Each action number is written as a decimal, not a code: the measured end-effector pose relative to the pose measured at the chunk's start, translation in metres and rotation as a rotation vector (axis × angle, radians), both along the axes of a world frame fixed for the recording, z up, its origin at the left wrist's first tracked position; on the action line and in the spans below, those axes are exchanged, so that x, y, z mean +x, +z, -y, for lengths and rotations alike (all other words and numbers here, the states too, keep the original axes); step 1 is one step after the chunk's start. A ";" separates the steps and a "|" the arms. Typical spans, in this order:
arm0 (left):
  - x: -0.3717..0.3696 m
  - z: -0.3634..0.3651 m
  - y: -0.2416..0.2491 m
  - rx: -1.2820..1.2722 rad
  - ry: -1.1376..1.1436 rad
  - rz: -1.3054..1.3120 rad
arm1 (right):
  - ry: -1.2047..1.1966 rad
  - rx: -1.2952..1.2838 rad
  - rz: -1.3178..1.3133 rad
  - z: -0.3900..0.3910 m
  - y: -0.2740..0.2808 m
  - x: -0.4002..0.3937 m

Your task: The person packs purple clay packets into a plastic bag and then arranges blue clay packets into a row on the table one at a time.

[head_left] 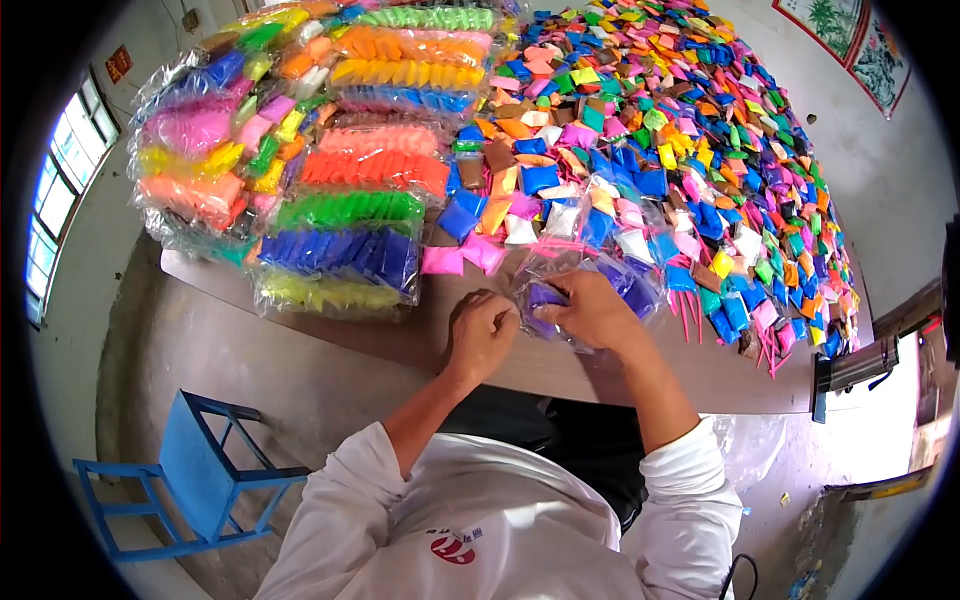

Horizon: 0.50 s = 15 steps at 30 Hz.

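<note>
At the near edge of the table, my right hand [597, 312] pinches a small purple packet [543, 298] between thumb and fingers. A clear plastic bag [575, 262] lies around and behind that hand, with more purple packets [640, 293] showing through it. Just left of the bag, my left hand [483, 335] is closed, its fingers curled inward; whether it grips anything is hidden. Two pink packets [462, 257] lie beyond my left hand.
A large heap of loose coloured packets [640, 130] covers the table's right side. Clear bags of packets sorted by colour [340, 255] are stacked at the left. Pink sticks [687, 312] poke from the heap's near edge. A blue chair [200, 470] stands on the floor at left.
</note>
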<state>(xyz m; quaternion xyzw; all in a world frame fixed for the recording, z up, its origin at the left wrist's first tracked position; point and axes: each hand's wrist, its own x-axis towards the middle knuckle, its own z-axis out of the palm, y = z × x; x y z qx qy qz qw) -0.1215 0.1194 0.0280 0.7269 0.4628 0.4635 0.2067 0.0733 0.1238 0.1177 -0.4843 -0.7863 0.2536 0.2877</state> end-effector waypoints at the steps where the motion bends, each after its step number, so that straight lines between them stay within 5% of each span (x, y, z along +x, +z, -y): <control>1: 0.000 0.000 -0.001 -0.008 0.002 0.022 | -0.006 -0.068 0.030 -0.001 0.000 0.002; 3: 0.000 0.000 0.000 -0.015 0.006 0.048 | -0.010 -0.133 0.065 -0.002 -0.003 0.003; 5: -0.002 0.001 0.001 -0.055 -0.011 0.014 | 0.009 0.152 0.298 -0.001 -0.016 0.001; 15: -0.005 0.003 0.001 -0.036 -0.039 0.028 | -0.032 0.120 0.219 0.000 -0.014 -0.010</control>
